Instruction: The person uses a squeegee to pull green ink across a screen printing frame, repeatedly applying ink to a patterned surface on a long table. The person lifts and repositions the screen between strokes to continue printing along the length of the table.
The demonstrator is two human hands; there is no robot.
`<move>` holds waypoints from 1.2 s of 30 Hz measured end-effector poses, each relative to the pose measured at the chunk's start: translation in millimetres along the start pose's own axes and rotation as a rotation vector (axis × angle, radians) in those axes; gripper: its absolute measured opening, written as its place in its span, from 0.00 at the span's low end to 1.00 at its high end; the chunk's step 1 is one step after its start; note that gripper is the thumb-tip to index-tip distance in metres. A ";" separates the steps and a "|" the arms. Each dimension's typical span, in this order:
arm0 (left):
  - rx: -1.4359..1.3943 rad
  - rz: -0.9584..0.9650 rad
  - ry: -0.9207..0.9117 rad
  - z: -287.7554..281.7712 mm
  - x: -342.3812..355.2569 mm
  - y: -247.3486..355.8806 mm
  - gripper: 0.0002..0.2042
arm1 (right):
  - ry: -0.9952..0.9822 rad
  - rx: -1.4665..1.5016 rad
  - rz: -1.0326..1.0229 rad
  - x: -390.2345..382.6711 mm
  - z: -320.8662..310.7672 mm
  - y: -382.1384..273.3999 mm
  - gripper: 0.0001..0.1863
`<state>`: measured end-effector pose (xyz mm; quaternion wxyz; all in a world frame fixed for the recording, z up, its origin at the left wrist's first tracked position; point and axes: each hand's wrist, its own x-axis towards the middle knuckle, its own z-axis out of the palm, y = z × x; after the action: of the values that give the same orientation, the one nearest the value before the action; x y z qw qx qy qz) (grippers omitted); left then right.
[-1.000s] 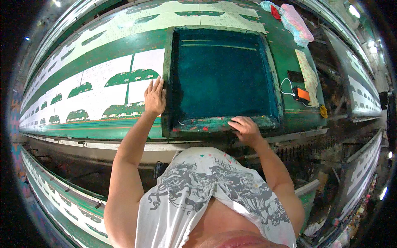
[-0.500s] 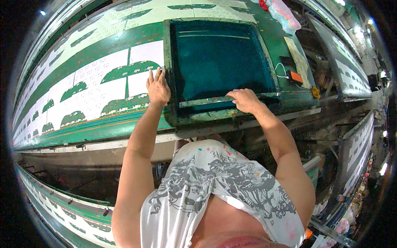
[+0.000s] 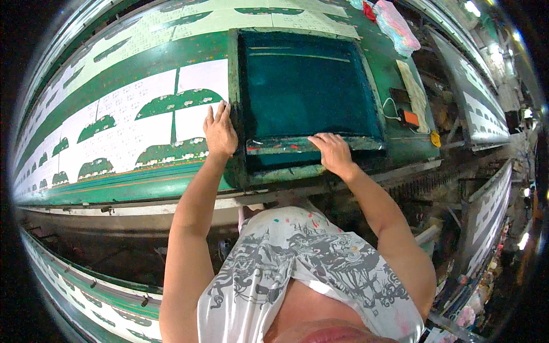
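Note:
A screen-printing frame [image 3: 233, 86] with dark blue-green mesh [image 3: 303, 86] lies on the long green table. Across the near end of the mesh runs a squeegee [image 3: 274, 145], a long bar with red and white specks. My right hand [image 3: 335, 154] is closed over the middle of the squeegee, its fingers resting along the top. At the frame's left side lies my left hand [image 3: 221, 135], fingers stretched out and holding nothing. Its fingertips are by the frame's edge and the white printed pieces [image 3: 197, 77]. The squeegee's lower edge is hidden.
Right of the frame lie an orange-and-black device [image 3: 409, 118] with a white cable, a pale strip [image 3: 413, 86] and a yellow scrap [image 3: 436, 139]. A pastel cloth bundle [image 3: 396, 28] sits at the far right. Another table with printed pieces [image 3: 481, 117] stands beyond a gap.
My right hand has shifted slightly left and toward me, and the squeegee shows more of its side. My left hand stays beside the frame. The whole view has shifted a little.

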<state>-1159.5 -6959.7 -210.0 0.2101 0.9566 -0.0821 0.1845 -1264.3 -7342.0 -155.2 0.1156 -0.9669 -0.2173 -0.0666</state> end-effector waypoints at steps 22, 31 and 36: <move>-0.008 -0.033 -0.090 -28.0 7.3 16.8 0.26 | -0.199 -0.004 0.069 334.9 12.2 173.5 0.21; -0.059 -0.031 -0.082 -32.5 10.1 21.1 0.25 | -0.201 -0.019 0.016 347.2 18.2 196.5 0.21; -0.072 -0.004 -0.066 -30.1 6.3 14.8 0.25 | -0.234 -0.015 0.000 332.5 9.8 183.2 0.19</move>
<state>-1166.7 -6960.5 -176.6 0.2418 0.9542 -0.0937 0.1494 -885.7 -7365.9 -140.8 0.0820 -0.9690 -0.2287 0.0452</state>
